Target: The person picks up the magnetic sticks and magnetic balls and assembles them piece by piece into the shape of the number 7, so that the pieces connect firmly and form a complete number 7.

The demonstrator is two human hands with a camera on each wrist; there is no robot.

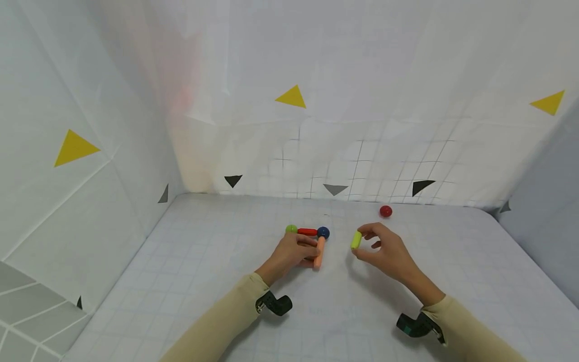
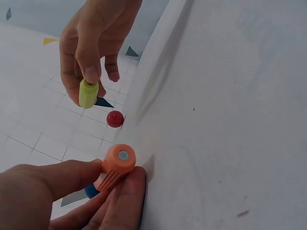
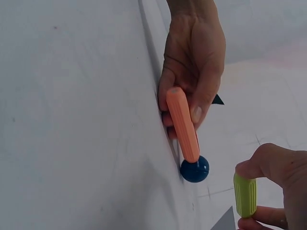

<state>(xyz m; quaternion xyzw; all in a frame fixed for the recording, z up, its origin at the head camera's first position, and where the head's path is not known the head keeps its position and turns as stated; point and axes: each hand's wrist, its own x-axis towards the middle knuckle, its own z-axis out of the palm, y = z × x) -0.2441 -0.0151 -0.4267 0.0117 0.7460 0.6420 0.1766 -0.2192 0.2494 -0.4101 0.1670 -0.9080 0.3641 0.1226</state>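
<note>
My left hand (image 1: 291, 254) pinches an orange magnetic rod (image 1: 320, 247) between thumb and fingers. One end of this rod meets a dark blue ball (image 1: 323, 232); the other shows a small silvery disc in the left wrist view. From the ball, a red rod (image 1: 307, 232) runs left to a green ball (image 1: 291, 229), partly behind my left hand. Another orange rod (image 1: 306, 263) shows below the fingers, mostly covered. Off to the right, my right hand (image 1: 384, 251) holds a yellow-green rod (image 1: 356, 240) by its ends, above the table and apart from the joined pieces.
A red ball (image 1: 386, 211) lies toward the back of the white table (image 1: 316, 322), beyond my right hand. White sheets with yellow and dark triangles stand behind and at the sides. A small dark camera is strapped to each wrist.
</note>
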